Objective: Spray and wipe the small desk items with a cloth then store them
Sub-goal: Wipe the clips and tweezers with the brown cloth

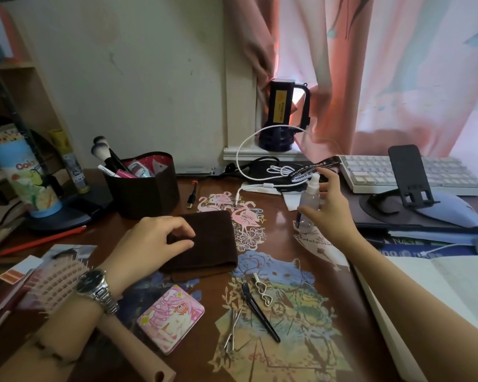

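A folded dark brown cloth [210, 244] lies mid-desk. My left hand [152, 244], a watch on its wrist, rests on the cloth's left part and pinches a fold with thumb and fingers. A small clear spray bottle [309, 199] stands upright to the right. My right hand [329, 213] is spread around the bottle with straight fingers, barely touching or just short of it. Near the front lie a pink pocket mirror [171, 318], a black hair clip [260, 312], a heart-shaped clip [264, 290] and silver hairpins [232, 329].
A brown organiser [144, 188] with make-up brushes stands behind the cloth. A pink hairbrush [55, 285] and red pencil [39, 241] lie left. White cables [260, 172], a keyboard [411, 172], phone stand [409, 177] and mouse [447, 208] sit right. An open book [439, 299] fills the front right.
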`<state>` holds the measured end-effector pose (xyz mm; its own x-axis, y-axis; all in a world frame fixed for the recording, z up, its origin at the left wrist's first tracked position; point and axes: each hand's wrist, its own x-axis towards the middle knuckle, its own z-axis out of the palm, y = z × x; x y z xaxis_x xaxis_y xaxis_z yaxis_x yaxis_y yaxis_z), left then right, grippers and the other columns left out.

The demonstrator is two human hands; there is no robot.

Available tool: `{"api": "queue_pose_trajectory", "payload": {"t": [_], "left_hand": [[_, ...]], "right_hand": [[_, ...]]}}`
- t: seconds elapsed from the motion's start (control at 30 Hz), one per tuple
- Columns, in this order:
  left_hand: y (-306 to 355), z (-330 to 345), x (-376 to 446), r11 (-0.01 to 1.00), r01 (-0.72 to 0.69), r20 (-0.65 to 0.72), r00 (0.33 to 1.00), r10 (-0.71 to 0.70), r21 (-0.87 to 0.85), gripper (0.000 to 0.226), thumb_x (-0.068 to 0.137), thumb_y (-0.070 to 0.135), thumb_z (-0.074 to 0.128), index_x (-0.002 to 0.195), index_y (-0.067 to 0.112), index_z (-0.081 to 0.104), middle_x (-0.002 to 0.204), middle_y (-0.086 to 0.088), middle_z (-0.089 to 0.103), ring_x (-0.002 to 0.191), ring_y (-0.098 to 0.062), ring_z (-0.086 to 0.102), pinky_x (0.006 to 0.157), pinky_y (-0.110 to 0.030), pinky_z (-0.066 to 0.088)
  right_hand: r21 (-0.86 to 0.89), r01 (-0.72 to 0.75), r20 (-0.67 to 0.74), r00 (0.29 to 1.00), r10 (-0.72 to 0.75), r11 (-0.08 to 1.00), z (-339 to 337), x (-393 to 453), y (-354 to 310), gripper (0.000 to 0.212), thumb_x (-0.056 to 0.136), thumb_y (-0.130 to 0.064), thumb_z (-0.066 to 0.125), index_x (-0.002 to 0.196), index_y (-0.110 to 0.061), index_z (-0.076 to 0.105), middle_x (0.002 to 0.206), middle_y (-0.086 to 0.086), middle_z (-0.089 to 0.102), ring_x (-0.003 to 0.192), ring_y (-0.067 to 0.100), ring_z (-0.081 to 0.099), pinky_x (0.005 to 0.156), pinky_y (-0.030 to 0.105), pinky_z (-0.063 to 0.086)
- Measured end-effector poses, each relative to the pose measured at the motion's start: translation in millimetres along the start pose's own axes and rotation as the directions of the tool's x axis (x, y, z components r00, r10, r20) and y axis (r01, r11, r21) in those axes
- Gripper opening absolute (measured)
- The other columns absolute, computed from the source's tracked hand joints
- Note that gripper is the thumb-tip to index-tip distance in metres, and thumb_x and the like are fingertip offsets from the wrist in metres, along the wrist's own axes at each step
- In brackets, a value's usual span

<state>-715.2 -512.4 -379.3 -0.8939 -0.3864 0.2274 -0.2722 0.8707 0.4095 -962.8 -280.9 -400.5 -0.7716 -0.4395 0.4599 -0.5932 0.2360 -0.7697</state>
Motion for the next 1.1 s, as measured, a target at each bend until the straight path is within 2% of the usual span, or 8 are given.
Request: {"api": "queue_pose_trajectory", "payload": {"t": [0.17,0.3,0.4,0.53,0.63,0.73,0.87,1.1], "left_hand": [[0,-4,-3,1.0,0.0,-0.002,1.0,0.0,0.01,0.013,0.081,0.038,0.068,0.094,0.04,0.065,0.098,0.02,0.063,0.093,0.005,0.057,0.082,-0.03,0.053],[-2,-8,-7,1.0,0.01,-0.019,1.0,-0.01,-0.008,0.013,0.081,0.036,0.069,0.094,0.038,0.066,0.098,0.02,0.063,0.092,0.003,0.058,0.082,-0.03,0.053],[-3,-8,-10,1.0,0.013,-0.032,0.999,-0.014,-0.028,0.012,0.082,0.035,0.069,0.093,0.037,0.066,0.098,0.02,0.064,0.092,0.003,0.058,0.083,-0.031,0.052],[-4,-4,-13,0.999,0.018,-0.024,1.0,-0.019,-0.046,0.012,0.082,0.036,0.068,0.094,0.037,0.066,0.101,0.02,0.064,0.095,0.004,0.057,0.084,-0.03,0.052],[-6,-1,-12,0.997,0.025,-0.026,0.999,-0.027,-0.07,0.014,0.082,0.036,0.068,0.096,0.037,0.066,0.104,0.019,0.063,0.099,0.002,0.057,0.086,-0.032,0.051],[-10,0,-12,0.995,0.035,-0.007,0.999,-0.035,-0.089,0.017,0.083,0.036,0.068,0.099,0.036,0.066,0.108,0.018,0.063,0.102,0.0,0.056,0.088,-0.033,0.051],[-15,4,-10,0.996,0.042,0.039,0.998,-0.039,-0.073,0.02,0.084,0.036,0.066,0.104,0.037,0.064,0.113,0.017,0.06,0.106,-0.002,0.055,0.089,-0.033,0.05],[-23,12,-9,0.998,0.035,0.091,0.995,-0.031,-0.05,0.023,0.085,0.035,0.065,0.108,0.038,0.063,0.116,0.018,0.06,0.108,-0.004,0.056,0.088,-0.034,0.05]], "right_hand": [[0.043,0.037,-0.095,0.995,-0.033,0.998,-4,-4,-3,0.087,0.068,-0.018,0.083,0.137,-0.026,0.03,0.128,0.005,0.047,0.119,0.018,0.048,0.104,0.038,0.041],[-0.053,0.225,-0.254,0.939,-0.231,0.973,-9,-11,-22,0.079,0.072,-0.028,0.081,0.136,-0.02,0.035,0.126,-0.007,0.041,0.119,0.022,0.046,0.1,0.046,0.043],[-0.17,0.375,-0.251,0.878,-0.408,0.911,0,-22,-49,0.061,0.076,-0.022,0.078,0.127,-0.012,0.045,0.117,-0.009,0.042,0.112,0.019,0.046,0.097,0.039,0.041],[-0.085,0.344,-0.008,0.938,-0.346,0.935,28,-33,-72,0.049,0.077,-0.025,0.076,0.12,-0.018,0.051,0.111,-0.005,0.056,0.103,0.006,0.052,0.089,0.012,0.039],[0.0,0.161,0.253,0.955,-0.155,0.987,53,-35,-69,0.049,0.077,-0.032,0.076,0.118,-0.026,0.05,0.106,-0.012,0.06,0.097,-0.002,0.056,0.084,0.02,0.047],[-0.001,0.031,0.391,0.92,-0.028,1.0,73,-34,-56,0.055,0.074,-0.037,0.077,0.121,-0.034,0.049,0.112,-0.014,0.06,0.106,0.001,0.056,0.094,0.032,0.047],[0.016,-0.039,0.491,0.871,0.026,0.999,90,-31,-45,0.048,0.075,-0.026,0.078,0.115,-0.034,0.053,0.122,-0.007,0.057,0.117,0.009,0.052,0.097,0.029,0.046],[0.033,-0.168,0.556,0.822,0.122,0.985,105,-25,-39,0.049,0.069,-0.013,0.083,0.109,-0.031,0.058,0.121,0.0,0.055,0.115,0.016,0.052,0.095,0.03,0.049]]}}
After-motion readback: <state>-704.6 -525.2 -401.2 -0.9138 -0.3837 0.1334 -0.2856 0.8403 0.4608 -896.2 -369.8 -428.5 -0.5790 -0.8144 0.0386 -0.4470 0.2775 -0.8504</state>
